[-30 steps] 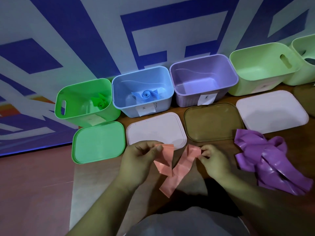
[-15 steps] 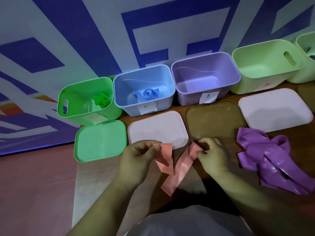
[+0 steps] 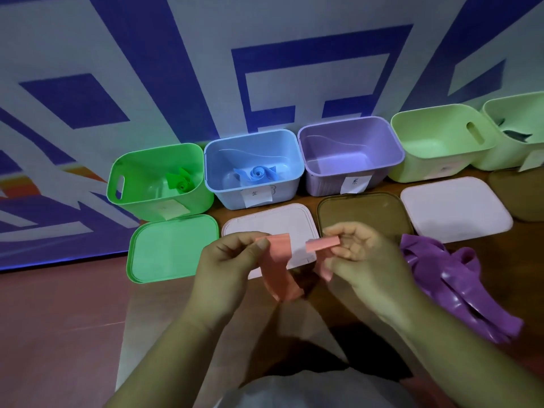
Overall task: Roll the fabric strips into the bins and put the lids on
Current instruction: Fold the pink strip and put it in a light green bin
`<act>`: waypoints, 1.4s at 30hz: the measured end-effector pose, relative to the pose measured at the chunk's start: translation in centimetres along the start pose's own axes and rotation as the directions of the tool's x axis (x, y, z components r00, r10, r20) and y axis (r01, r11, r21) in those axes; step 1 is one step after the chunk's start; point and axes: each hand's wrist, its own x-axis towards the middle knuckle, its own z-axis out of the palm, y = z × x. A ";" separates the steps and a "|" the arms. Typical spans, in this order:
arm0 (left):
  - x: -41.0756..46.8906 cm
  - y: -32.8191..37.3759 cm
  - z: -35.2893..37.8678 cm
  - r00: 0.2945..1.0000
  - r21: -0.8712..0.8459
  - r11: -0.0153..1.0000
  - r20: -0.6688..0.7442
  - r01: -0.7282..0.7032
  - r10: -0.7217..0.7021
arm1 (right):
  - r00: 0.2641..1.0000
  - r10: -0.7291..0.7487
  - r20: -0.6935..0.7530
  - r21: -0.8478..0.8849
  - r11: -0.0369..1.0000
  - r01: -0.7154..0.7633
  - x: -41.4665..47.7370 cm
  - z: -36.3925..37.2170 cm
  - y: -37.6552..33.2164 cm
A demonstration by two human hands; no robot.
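Both your hands hold the pink strip above the worktop

Your left hand pinches one end of the pink strip; your right hand pinches the other, its grip closed; the purple bin sits open behind.

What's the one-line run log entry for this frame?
phase: rolling | left hand + right hand: pinching pink strip | green bin, blue bin: rolls inside | purple bin: empty | lids: all off
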 end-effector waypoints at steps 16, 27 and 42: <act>-3.5 3.5 -2.8 0.994 -0.119 0.993 0.107 -0.016 0.029 | 0.938 -0.345 0.040 -0.321 0.884 0.339 -6.9 4.3 -5.7; -4.9 4.2 -4.2 0.956 -0.261 0.960 0.294 0.096 -0.015 | 0.908 -0.418 -0.031 -0.176 0.896 0.407 -7.9 7.2 -4.8; -5.6 4.4 -4.1 0.921 -0.335 0.924 0.388 0.184 -0.042 | 0.917 -0.388 -0.098 0.180 0.899 0.400 -8.0 8.2 -5.5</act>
